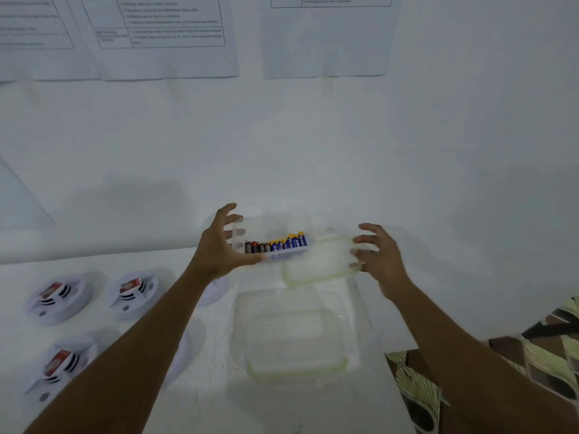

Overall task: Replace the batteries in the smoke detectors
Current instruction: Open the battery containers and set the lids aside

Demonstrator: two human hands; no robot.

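Observation:
My left hand (221, 245) grips the left end of a clear plastic box (266, 227) raised above the white table (203, 402). Inside it lie several batteries (275, 244), blue-and-yellow ones and dark ones. My right hand (374, 255) holds a clear lid with a green seal (319, 261) by its right edge, just right of and below the box. Three white smoke detectors with red labels lie on the table at the left: one far left (59, 297), one beside it (134, 291), one nearer me (61, 364). My left forearm hides parts of more detectors.
A second clear container with a green-edged rim (294, 336) stands on the table below my hands. Printed sheets (163, 36) hang on the white wall behind. A patterned cloth (501, 371) lies beyond the table's right edge.

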